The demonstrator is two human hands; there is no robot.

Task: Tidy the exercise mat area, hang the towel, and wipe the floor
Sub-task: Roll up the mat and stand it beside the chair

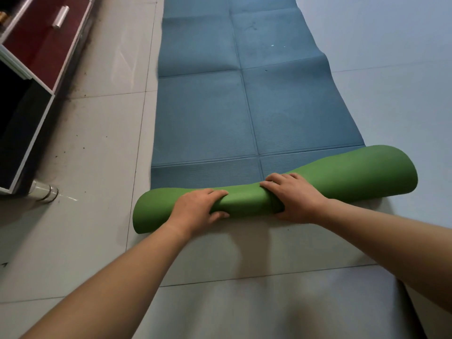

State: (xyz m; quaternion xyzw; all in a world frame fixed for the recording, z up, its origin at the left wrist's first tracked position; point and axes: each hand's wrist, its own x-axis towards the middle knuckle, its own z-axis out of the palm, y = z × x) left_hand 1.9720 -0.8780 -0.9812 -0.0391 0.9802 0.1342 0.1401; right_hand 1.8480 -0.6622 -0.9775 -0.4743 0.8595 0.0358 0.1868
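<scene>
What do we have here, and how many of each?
1 mat, blue on top, green underneath
2 hands: left hand and right hand, both gripping the mat's rolled green end
1 cabinet
Total: 4

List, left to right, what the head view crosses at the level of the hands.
Dark cabinet → its metal foot → left hand → right hand. Both hands grip the rolled green mat, which spans beneath them, so it has no single place in the order.
</scene>
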